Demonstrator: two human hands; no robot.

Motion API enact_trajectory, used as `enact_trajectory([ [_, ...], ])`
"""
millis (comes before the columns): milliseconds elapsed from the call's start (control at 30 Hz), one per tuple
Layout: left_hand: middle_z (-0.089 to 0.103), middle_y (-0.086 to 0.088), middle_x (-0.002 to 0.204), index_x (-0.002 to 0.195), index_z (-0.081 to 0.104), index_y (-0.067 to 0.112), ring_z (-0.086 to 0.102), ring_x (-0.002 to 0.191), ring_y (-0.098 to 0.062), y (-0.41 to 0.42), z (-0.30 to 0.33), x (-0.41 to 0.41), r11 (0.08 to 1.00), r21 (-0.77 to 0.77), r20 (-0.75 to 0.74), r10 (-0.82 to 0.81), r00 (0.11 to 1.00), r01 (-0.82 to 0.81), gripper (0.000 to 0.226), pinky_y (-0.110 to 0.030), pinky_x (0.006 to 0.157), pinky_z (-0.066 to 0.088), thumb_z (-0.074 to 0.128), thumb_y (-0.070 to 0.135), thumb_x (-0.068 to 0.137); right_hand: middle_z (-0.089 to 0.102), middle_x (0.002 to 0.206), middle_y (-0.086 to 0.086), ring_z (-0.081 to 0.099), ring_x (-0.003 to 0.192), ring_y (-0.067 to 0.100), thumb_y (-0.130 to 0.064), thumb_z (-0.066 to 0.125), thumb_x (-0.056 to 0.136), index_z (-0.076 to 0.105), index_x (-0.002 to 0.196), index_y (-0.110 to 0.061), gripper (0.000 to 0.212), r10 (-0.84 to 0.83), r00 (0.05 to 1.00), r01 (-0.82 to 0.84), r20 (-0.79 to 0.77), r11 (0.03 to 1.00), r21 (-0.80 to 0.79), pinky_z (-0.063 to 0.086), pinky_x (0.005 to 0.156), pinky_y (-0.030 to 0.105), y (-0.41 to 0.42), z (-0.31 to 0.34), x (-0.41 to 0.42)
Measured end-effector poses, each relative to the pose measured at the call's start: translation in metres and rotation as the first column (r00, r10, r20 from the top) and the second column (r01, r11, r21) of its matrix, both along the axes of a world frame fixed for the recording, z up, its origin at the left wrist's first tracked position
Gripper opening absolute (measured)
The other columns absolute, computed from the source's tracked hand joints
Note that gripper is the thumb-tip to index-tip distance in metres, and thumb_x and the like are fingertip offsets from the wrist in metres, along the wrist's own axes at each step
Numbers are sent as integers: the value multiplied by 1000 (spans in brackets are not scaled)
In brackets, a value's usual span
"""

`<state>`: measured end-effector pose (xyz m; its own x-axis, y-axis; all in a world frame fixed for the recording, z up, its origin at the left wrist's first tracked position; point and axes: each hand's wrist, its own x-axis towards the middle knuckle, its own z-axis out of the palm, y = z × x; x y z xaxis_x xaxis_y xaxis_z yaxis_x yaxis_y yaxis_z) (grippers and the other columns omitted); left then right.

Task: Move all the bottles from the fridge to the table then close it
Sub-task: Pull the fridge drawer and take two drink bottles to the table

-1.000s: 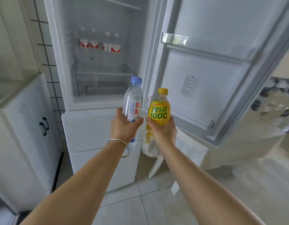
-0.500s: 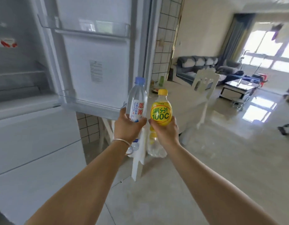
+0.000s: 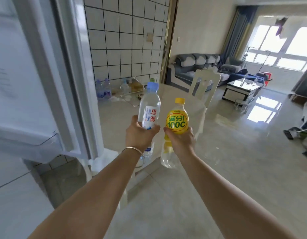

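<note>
The left hand (image 3: 138, 135) grips a clear water bottle (image 3: 150, 107); the right hand (image 3: 181, 140) grips a yellow-labelled bottle (image 3: 177, 120). Both stand upright, side by side. The desk (image 3: 183, 107) lies at twelve o'clock, the open fridge door (image 3: 28, 83) at nine.

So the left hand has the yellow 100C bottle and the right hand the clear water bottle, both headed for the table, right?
Swapped. In the head view the left hand holds the clear water bottle, and the right hand holds the yellow 100C bottle. Both are carried toward the table.

Clear plastic water bottle (image 3: 149, 107), glossy yellow-labelled plastic bottle (image 3: 177, 118), polished table (image 3: 166, 107), shiny metal bangle (image 3: 134, 150).
</note>
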<state>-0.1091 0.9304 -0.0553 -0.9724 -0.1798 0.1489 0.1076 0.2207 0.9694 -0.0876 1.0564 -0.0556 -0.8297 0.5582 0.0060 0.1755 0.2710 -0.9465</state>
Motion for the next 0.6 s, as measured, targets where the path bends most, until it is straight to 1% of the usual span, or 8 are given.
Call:
enact_trajectory([
  [67,66,6,84,102,51,26,66,76,-15,11,-4,-45,1000,5,3,11,1000,-11,44,-39,74,58,75,32,65,52,93,-1,50,86,22,-44,76,69,48,110,-17,56,5,1000,-5,-3,1000,11,38,73,29,11,-4,-46],
  [133,67,4,86,106,51,23,66,76,-16,20,-3,-95,999,26,20,34,999,-34,48,-38,73,58,75,32,66,53,92,-1,51,87,21,-44,76,68,47,105,-19,53,4,1000,-4,11,1000,-13,39,74,30,17,-5,-95],
  [233,64,4,87,108,51,20,63,76,-16,31,3,-163,996,32,42,77,996,-78,47,-29,69,51,75,30,69,48,81,-6,52,86,20,-39,79,68,44,98,-20,50,42,999,-42,5,998,-46,41,72,31,22,-12,-161],
  [300,62,4,88,109,51,20,61,76,-16,38,6,-207,994,42,57,95,994,-97,47,-26,68,45,75,30,70,53,86,-3,54,86,21,-38,80,67,49,103,-17,52,77,997,-77,-2,996,-52,42,69,29,27,-14,-202],
  [367,63,4,89,110,51,19,62,77,-17,44,3,-245,992,52,65,116,991,-119,48,-26,71,46,76,30,70,54,94,1,52,86,19,-37,80,69,51,109,-14,55,110,994,-110,7,993,-42,37,63,24,34,-14,-242],
  [400,64,3,90,111,52,18,62,78,-17,47,-1,-263,991,46,62,126,990,-129,49,-27,72,48,76,30,70,54,96,1,51,86,19,-37,79,69,52,110,-13,54,123,992,-122,8,992,-44,36,62,24,37,-14,-263],
  [533,63,4,88,112,53,17,63,78,-16,56,-20,-338,979,17,64,200,978,-202,53,-29,74,52,78,37,70,59,94,2,56,84,20,-37,80,67,52,102,-17,50,190,982,-190,-6,980,-59,46,72,32,50,-23,-353],
  [600,65,3,90,111,53,17,63,77,-16,58,-30,-376,969,11,73,245,967,-247,54,-29,72,52,78,39,69,58,89,-1,57,82,18,-37,80,67,51,101,-19,48,245,970,-244,6,968,-60,46,71,31,56,-31,-398],
])
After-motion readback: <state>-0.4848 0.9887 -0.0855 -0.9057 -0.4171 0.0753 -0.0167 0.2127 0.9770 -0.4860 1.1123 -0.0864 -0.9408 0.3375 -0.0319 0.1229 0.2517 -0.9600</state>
